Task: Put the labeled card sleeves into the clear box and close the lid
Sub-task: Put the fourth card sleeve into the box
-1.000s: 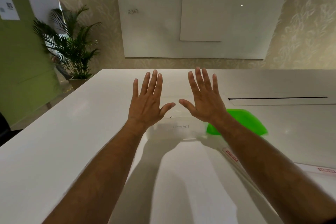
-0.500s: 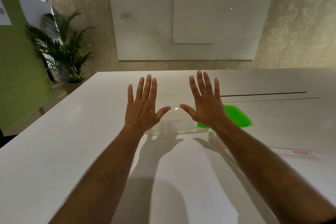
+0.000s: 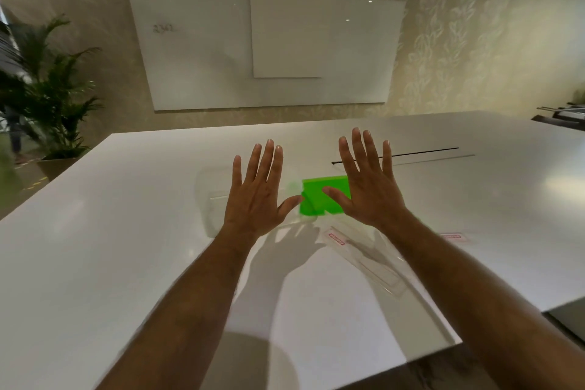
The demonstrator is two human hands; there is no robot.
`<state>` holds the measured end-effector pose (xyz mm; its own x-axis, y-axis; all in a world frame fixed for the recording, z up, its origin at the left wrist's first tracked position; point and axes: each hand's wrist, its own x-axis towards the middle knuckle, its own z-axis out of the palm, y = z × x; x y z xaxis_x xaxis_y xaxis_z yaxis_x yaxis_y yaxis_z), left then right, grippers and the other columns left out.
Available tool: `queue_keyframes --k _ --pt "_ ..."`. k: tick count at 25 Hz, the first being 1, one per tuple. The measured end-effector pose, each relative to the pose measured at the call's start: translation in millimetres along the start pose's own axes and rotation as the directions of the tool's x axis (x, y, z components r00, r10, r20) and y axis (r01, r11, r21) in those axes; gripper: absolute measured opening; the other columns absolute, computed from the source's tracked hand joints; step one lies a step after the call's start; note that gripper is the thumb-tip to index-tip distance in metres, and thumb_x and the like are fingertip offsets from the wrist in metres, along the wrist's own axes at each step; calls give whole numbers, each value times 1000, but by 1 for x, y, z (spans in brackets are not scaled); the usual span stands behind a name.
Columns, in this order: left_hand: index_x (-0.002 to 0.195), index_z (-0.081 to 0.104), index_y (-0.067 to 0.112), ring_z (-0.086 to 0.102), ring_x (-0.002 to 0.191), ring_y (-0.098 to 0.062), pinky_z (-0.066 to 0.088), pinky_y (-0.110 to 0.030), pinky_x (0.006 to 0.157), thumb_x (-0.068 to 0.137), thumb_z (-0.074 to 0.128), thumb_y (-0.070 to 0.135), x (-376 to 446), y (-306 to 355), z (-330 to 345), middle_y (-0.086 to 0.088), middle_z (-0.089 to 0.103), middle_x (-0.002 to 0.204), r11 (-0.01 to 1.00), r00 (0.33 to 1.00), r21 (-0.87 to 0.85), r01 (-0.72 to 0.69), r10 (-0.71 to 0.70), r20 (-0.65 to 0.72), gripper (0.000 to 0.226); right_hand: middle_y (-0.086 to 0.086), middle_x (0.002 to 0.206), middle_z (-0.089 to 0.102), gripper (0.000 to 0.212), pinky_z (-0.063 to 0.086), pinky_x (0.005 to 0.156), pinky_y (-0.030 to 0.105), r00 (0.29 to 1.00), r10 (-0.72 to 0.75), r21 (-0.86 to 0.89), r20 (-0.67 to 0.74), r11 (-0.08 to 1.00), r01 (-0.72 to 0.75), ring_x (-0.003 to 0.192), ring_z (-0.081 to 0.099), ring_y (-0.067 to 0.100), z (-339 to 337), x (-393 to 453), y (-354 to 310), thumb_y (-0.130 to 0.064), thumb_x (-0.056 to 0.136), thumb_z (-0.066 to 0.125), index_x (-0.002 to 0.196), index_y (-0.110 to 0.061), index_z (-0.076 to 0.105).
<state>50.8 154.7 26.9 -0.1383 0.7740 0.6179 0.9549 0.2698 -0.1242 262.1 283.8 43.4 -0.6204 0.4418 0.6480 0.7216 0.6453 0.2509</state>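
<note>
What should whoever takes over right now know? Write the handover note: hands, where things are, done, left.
Left hand: open, fingers spread, raised over the table, holding nothing.
Right hand: open, fingers spread, holding nothing.
Clear box: on the table, partly behind the left hand; blurred, so lid state unclear.
Green lid: on the table between the hands.
Card sleeves: one lies flat under the right forearm, another farther right, both with red labels.
Done: nothing visibly packed.
Left: put the sleeves in the box, close the lid.
</note>
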Motion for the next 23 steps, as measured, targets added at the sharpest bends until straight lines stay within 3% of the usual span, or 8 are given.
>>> queue_keyframes --k 7,10,12,14,16,19,23 --pt "158 4 16 -2 153 -28 3 -56 121 89 32 73 5 59 12 -7 -1 166 976 983 -144 -163 173 60 93 15 164 -6 93 13 119 57 990 97 62 100 993 -103 151 -1 33 -13 -51 38 -75 88 24 156 -16 -2" --pt "157 8 18 2 153 -24 3 -50 122 93 41 62 3 78 17 -4 6 166 938 948 -230 -260 294 123 85 10 163 17 87 38 110 50 952 199 129 234 964 -233 146 26 30 -22 -66 43 -73 90 29 155 -18 11" --pt "157 13 21 7 153 -22 5 -46 122 96 46 53 2 87 21 -2 13 165 909 908 -273 -314 372 192 76 6 146 50 78 51 95 46 927 228 152 298 947 -282 126 54 27 -28 -73 42 -73 89 31 148 -21 32" --pt "155 22 24 16 151 -19 10 -42 122 96 51 45 2 97 23 0 23 163 879 861 -339 -335 432 269 68 -2 118 70 69 52 90 40 904 202 202 378 934 -293 106 66 23 -33 -81 40 -74 87 35 134 -26 51" --pt "147 41 25 33 144 -19 22 -41 119 95 57 38 0 105 25 0 42 154 849 836 -400 -346 472 278 57 -8 103 74 61 52 88 36 883 110 244 457 939 -243 99 67 18 -36 -90 34 -73 86 39 118 -29 65" --pt "127 64 22 58 120 -23 46 -40 101 91 65 26 -5 110 27 -1 67 127 824 874 -476 -308 442 201 36 -3 90 74 43 53 78 35 858 -17 228 514 967 -117 88 67 22 -38 -95 26 -57 88 48 97 -22 72" --pt "114 70 18 65 105 -25 56 -42 85 94 59 19 -5 109 26 -3 72 114 832 885 -462 -307 428 184 22 9 78 68 28 51 66 35 841 -19 162 541 983 -82 76 62 32 -34 -96 22 -34 86 49 79 -14 68"
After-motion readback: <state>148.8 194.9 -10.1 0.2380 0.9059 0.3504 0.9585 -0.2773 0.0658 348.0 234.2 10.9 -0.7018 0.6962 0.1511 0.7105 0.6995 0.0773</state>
